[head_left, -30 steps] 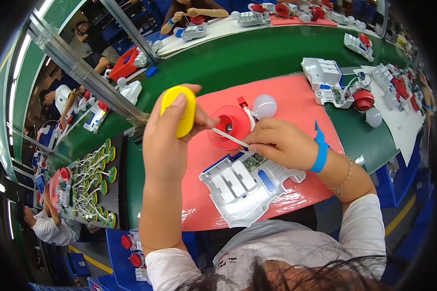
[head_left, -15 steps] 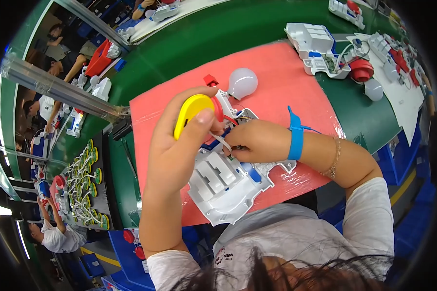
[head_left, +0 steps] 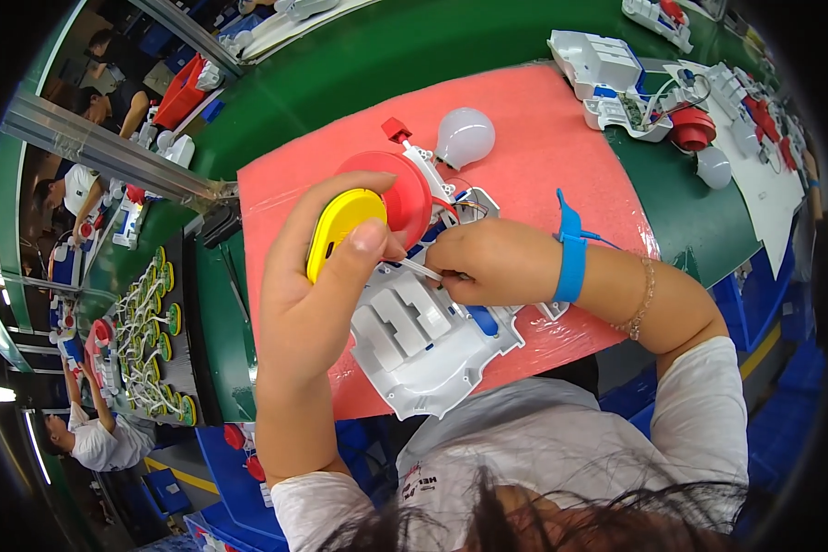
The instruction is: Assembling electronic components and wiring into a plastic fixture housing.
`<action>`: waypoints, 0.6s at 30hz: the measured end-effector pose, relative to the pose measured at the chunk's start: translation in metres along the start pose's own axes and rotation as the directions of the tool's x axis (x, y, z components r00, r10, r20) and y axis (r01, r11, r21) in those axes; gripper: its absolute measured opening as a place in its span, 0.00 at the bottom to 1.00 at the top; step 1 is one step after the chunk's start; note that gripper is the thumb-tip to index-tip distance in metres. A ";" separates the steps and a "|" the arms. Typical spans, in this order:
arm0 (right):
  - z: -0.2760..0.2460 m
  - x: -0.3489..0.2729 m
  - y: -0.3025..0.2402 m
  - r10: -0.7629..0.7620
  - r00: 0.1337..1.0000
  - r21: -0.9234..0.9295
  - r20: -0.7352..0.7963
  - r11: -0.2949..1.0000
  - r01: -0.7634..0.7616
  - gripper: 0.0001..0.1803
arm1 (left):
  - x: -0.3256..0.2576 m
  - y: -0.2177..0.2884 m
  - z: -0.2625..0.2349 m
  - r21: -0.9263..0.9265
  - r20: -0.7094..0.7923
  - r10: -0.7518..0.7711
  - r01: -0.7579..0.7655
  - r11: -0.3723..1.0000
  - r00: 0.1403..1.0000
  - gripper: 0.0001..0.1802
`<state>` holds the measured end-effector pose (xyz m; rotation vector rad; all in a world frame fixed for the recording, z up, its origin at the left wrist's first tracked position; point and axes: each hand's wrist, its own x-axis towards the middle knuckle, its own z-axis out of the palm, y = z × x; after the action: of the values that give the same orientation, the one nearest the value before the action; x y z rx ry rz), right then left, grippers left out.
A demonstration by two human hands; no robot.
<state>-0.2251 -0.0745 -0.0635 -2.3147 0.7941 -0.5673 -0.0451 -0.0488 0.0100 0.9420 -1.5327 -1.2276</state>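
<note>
My left hand (head_left: 305,293) is closed around a yellow oval part (head_left: 339,230), thumb on its face. A white cable (head_left: 416,268) stretches from beside that hand to my right hand (head_left: 499,265). The fingers of my right hand are pinched at the cable's end, over an opened white plastic housing (head_left: 451,368); their tips are partly hidden. Behind my left hand is a red round cup-shaped part (head_left: 409,198). Beyond it lie a small red block (head_left: 396,130) and a white bulb (head_left: 466,138), with thin wires near the housing.
A pink mat (head_left: 561,138) lies under the work on a green table (head_left: 690,221). At left, a black tray (head_left: 196,345) holds several yellow-green parts with white cables (head_left: 161,345). Another opened housing (head_left: 598,69) stands at the back right. Other people work beyond the metal frame (head_left: 110,147).
My left hand has moved slightly left and down with the yellow part. The red cup-shaped part shows more, and the housing has shifted a little left. My right hand still pinches at the cable.
</note>
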 end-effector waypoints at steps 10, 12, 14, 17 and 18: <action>0.003 0.002 -0.001 -0.058 0.997 -0.140 0.048 0.988 0.064 0.07 | -0.018 -0.008 -0.010 0.147 -0.063 0.045 -0.036 0.988 0.997 0.14; 0.005 0.000 0.004 -0.047 0.997 -0.149 0.061 0.987 0.055 0.07 | -0.020 -0.018 -0.010 0.286 -0.028 0.105 -0.093 0.954 0.994 0.16; 0.003 0.000 -0.001 -0.032 0.994 -0.186 0.106 0.981 0.052 0.07 | -0.028 -0.023 -0.012 0.468 0.050 0.201 -0.200 0.861 0.978 0.17; 0.003 -0.001 -0.001 -0.049 0.990 -0.176 0.133 0.982 0.072 0.07 | -0.040 -0.026 -0.013 0.619 0.160 0.186 -0.245 0.746 0.969 0.18; 0.003 0.000 -0.003 -0.065 0.989 -0.176 0.132 0.980 0.088 0.07 | -0.043 -0.026 -0.014 0.641 0.190 0.154 -0.241 0.728 0.970 0.20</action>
<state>-0.2222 -0.0711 -0.0640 -2.5296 0.7255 -0.3908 -0.0197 -0.0169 -0.0228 1.1139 -2.1774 -0.5747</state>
